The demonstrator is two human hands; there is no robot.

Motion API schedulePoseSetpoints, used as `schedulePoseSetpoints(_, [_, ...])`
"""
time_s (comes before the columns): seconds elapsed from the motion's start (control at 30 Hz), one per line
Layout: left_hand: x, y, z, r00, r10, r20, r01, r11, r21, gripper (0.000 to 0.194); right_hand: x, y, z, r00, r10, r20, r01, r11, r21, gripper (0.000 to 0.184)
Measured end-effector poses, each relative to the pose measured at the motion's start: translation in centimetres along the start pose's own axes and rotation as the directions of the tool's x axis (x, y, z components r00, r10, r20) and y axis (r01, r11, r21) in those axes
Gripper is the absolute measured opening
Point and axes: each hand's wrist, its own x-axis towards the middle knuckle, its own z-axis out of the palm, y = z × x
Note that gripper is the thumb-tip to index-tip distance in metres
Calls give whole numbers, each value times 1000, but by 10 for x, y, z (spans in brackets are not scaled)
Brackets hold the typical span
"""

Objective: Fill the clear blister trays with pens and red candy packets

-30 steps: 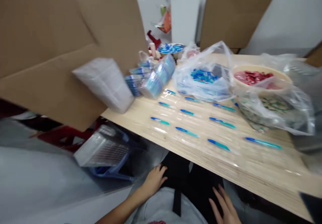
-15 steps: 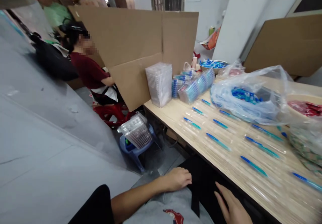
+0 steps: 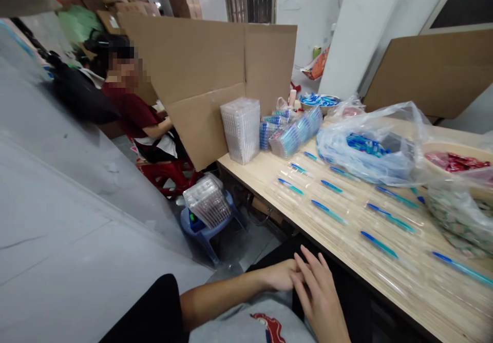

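Bare hands meet over a lap beside a pen-strewn table
The right hand [image 3: 318,291] overlaps the left hand [image 3: 283,275]; blue pens [image 3: 379,244] lie spaced across the wooden table [image 3: 250,174], near a plastic bag [image 3: 342,163].

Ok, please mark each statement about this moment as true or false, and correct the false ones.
1. The right hand is gripping a pen. False: its fingers are extended over the left hand, and the pens lie on the table.
2. A stack of clear trays rests on the blue stool. True.
3. The plastic bag with blue pieces is on the floor. False: it is on the table.
4. The red pieces are in a tub. True.
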Motion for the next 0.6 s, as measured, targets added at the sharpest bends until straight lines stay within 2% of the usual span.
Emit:
schedulePoseSetpoints(0.07, [-1,-2,3,996,-76,-42,66,980,-190,32,-6,7,0,1000,17,16,-17,1000,-11,38])
schedulePoseSetpoints(0.17, [-4,0,8,990,-142,-18,121,899,-421,56,-13,17,-8,995,96,17,-95,994,-55,41])
schedulePoseSetpoints(0.23, [-10,6,11,991,-128,33,128,870,-476,64,-15,19,-18,990,139,3,-138,987,-87,42])
schedulePoseSetpoints(0.3, [-14,17,14,990,-117,78,140,874,-466,63,-13,21,-33,985,173,-22,-174,976,-130,41])
schedulePoseSetpoints(0.43, [-10,41,8,975,-156,157,199,930,-309,52,-7,40,-72,971,228,-78,-241,934,-263,24])
schedulePoseSetpoints(0.53, [3,43,-8,943,-225,247,237,971,-20,51,-13,67,-113,949,277,-151,-313,883,-350,30])
schedulePoseSetpoints(0.6, [8,32,-24,924,-300,238,250,944,217,51,-22,89,-145,901,361,-241,-432,801,-415,28])
